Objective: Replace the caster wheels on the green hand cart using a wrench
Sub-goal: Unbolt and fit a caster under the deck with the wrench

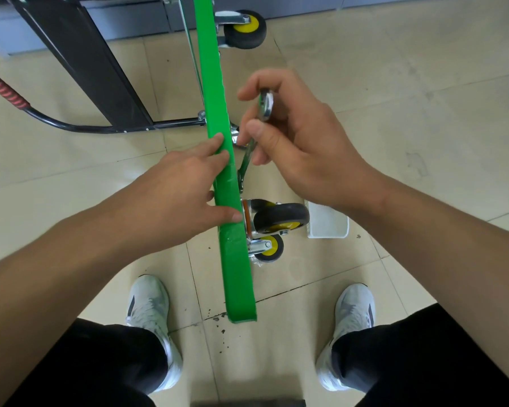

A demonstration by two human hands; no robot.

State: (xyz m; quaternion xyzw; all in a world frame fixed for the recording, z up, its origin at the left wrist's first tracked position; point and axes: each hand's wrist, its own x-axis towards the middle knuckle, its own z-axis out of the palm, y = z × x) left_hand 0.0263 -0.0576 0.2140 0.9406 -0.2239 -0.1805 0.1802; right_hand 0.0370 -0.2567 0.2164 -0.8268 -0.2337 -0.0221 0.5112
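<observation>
The green hand cart (222, 148) stands on its edge on the tiled floor, seen edge-on. My left hand (188, 183) rests on the green deck's edge with straight fingers, the thumb near a caster's mounting plate. My right hand (288, 139) grips a silver wrench (254, 133), whose lower end sits against the cart's underside just above a black caster wheel (279, 217) with a yellow hub. A smaller yellow-hubbed caster (269, 248) sits just below it, and another caster (244, 29) is mounted at the far end.
A small white basket (328, 223) stands on the floor right of the casters. The cart's black handle with a red grip (0, 86) lies at left. A dark panel (80, 60) leans at top left. My two white shoes (150, 312) flank the cart's near end.
</observation>
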